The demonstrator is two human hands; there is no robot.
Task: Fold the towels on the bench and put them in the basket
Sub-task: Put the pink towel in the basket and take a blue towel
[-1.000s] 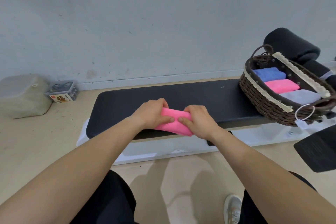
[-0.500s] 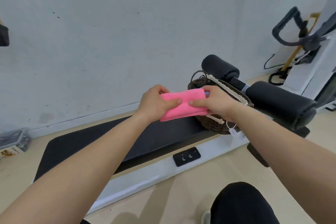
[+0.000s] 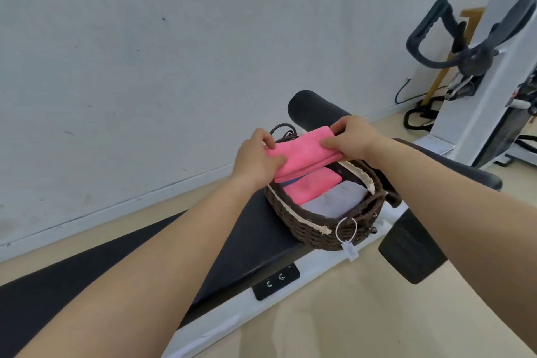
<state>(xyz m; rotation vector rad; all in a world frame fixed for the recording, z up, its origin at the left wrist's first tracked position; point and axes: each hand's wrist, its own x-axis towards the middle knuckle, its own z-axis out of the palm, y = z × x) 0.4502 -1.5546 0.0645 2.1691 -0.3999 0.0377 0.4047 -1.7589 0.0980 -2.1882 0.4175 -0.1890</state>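
The long black padded surface (image 3: 255,241) runs from the lower left to the middle, and it is kept along the wall, so the folding place and the container are within one reach. At the right an exercise machine (image 3: 476,113) with dark handles is seen; it plays no part here.

The woven brown basket (image 3: 308,229) is set on the far end of the surface, just before a black roller pad (image 3: 311,109). Inside it a folded pink towel (image 3: 311,187) and a folded grey towel (image 3: 338,197) are laid side by side, probably so that room is left for more.

A second folded pink towel, the held towel (image 3: 305,154), is carried in the air just above the far part of the basket. It is pinched at its left end by the left hand (image 3: 255,160) and at its right end by the right hand (image 3: 354,136), thumbs on the near side and fingers behind. The two ends are likely gripped so that the folds are not lost while it is lowered. It is judged that only the placing of this towel remains for it.

A small white tag (image 3: 350,250) is hung from the basket front on a thin ring; no writing can be read on it. On a black panel (image 3: 275,280) in the white frame below, two pale marks are seen, too small to be read.
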